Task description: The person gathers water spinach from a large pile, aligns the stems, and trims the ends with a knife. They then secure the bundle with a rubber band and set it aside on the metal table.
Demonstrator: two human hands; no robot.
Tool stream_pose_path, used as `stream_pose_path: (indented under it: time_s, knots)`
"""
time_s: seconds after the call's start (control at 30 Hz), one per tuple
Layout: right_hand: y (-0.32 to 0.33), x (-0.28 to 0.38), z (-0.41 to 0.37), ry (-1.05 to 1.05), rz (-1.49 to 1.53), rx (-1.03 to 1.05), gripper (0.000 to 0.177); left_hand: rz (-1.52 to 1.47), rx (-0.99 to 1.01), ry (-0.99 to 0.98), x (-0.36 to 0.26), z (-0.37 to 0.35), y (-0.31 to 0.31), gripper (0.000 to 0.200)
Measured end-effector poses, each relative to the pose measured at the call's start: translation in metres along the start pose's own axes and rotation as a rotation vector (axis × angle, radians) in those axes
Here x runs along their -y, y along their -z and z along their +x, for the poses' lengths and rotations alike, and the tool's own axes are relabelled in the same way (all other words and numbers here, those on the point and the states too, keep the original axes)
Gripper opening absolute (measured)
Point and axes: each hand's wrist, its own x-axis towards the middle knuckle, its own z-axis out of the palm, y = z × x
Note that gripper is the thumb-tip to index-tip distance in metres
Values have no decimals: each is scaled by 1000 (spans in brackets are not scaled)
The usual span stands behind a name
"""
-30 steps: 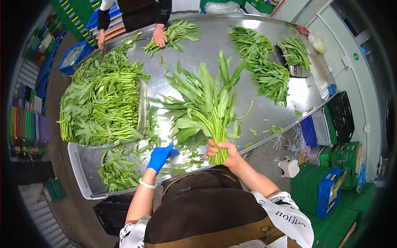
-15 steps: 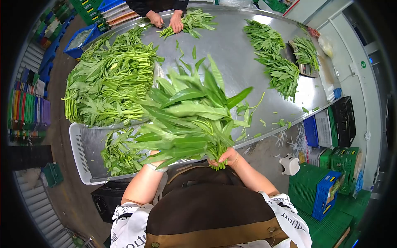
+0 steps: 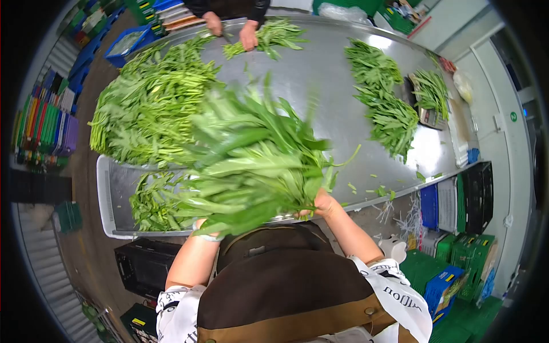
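Note:
My right hand (image 3: 323, 204) grips the stem ends of a big bunch of leafy greens (image 3: 251, 163), which is tilted over to the left and blurred with motion above the steel table (image 3: 320, 86). The bunch covers my left hand; only my left forearm (image 3: 191, 260) and a wristband show beneath the leaves, so I cannot tell what that hand holds. A small heap of greens (image 3: 151, 203) lies on the table just left of the bunch.
A large pile of greens (image 3: 146, 111) fills the table's left side, with smaller bundles (image 3: 392, 117) at right near a scale (image 3: 426, 114). A person's hands (image 3: 249, 35) sort greens at the far edge. Crates (image 3: 457, 200) stand on the floor at right.
The bunch has swung from upright to leaning left and low over the table. My blue-gloved left hand, seen a second ago, is now hidden under the leaves.

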Motion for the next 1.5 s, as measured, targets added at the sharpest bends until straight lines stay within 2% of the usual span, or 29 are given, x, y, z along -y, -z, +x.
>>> stream_pose_path:
  time_s: [0.1, 0.2, 0.23, 0.3, 0.33, 0.43, 0.47, 0.57, 0.6, 0.63, 0.7, 0.73, 0.83, 0.9, 0.97, 1.07, 1.17, 1.2, 1.3, 1.37, 1.5]
  knots:
    - [-14, 62, -19, 129, -137, -88, 57, -44, -141, 48, 21, 56, 0, 31]
    - [-20, 93, -28, 238, -114, -182, 47, -91, -210, 157, 67, 84, -27, 30]
    - [-10, 92, -27, 250, -173, -245, 46, -87, -141, 164, 79, 79, -61, 28]
    - [14, 73, -24, 249, -273, -375, 44, -133, 63, 58, 98, 77, -98, 29]
    - [19, 66, -25, 260, -310, -426, 41, -69, 46, 2, 98, 83, -138, 33]
    - [72, 25, -22, -5, -219, -514, 36, 274, -200, 146, 143, 127, -91, 42]
    - [87, 16, -25, -133, -180, -540, 30, 367, -279, 228, 157, 139, -67, 43]
    - [106, 1, -42, -124, -247, -624, 30, 76, -329, 312, 176, 145, -46, 42]
    - [100, 3, -48, 41, -179, -690, 26, 43, -292, 333, 171, 140, -56, 43]
    - [104, 10, -55, 56, -102, -657, 22, -69, -205, 366, 167, 139, -53, 45]
    - [105, 32, -64, 65, 212, -630, 23, -166, -166, 321, 154, 131, -70, 45]
    - [105, 36, -63, 76, 297, -648, 25, -150, -179, 292, 153, 131, -68, 46]
    - [117, 36, -58, -54, 230, -614, 23, -39, -187, 265, 158, 136, -66, 45]
    - [118, 42, -55, 101, 163, -606, 21, 86, -236, 251, 155, 137, -68, 41]
    - [98, 84, -62, 315, 169, -629, 20, 102, -269, 193, 153, 135, -74, 40]
    - [92, 120, -72, 597, 179, -478, 20, 78, -208, 132, 146, 129, -81, 42]
    - [89, 112, -62, 459, 45, -575, 25, 74, -202, 122, 147, 134, -96, 40]
    - [93, 97, -58, 317, -75, -657, 26, 71, -208, 126, 148, 136, -100, 40]
    - [97, 44, -51, -45, -174, -616, 30, 108, -332, 274, 171, 145, -78, 37]
    - [103, 15, -49, -173, -77, -558, 35, 198, -347, 309, 177, 143, -81, 38]
    - [123, 6, -55, -145, -51, -596, 29, 118, -336, 356, 169, 131, -76, 39]
